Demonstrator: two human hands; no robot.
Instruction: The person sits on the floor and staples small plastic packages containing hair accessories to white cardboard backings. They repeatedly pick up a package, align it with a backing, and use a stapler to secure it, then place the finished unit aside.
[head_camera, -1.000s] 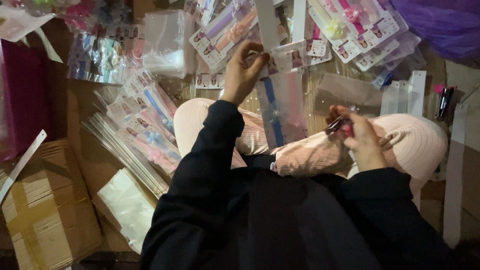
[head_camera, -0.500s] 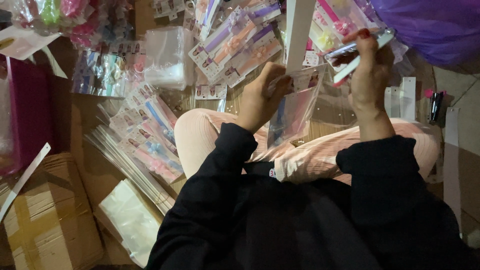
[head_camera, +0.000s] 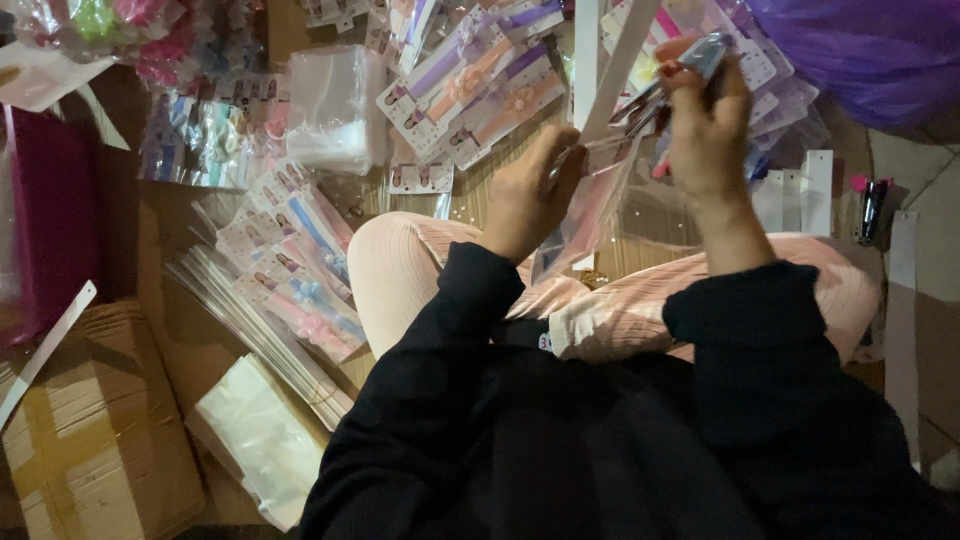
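I sit cross-legged in pink trousers and black sleeves. My left hand (head_camera: 527, 190) grips the upper edge of a clear plastic bag (head_camera: 590, 215) that hangs over my lap. My right hand (head_camera: 705, 120) is raised higher at the upper right, fingers closed on a small carded hair accessory (head_camera: 680, 75) held at the mouth of the bag. The two hands are close together, with the bag stretched between them.
Stacks of packaged hair accessories (head_camera: 300, 270) lie to my left, more (head_camera: 480, 80) ahead. A pile of clear bags (head_camera: 335, 110) sits at the upper left, a cardboard box (head_camera: 90, 430) at the lower left, and a purple plastic bag (head_camera: 870, 50) at the top right.
My right hand rose from my lap to the bag's mouth with the small item. The left hand drew the clear bag nearer and stayed closed on it.
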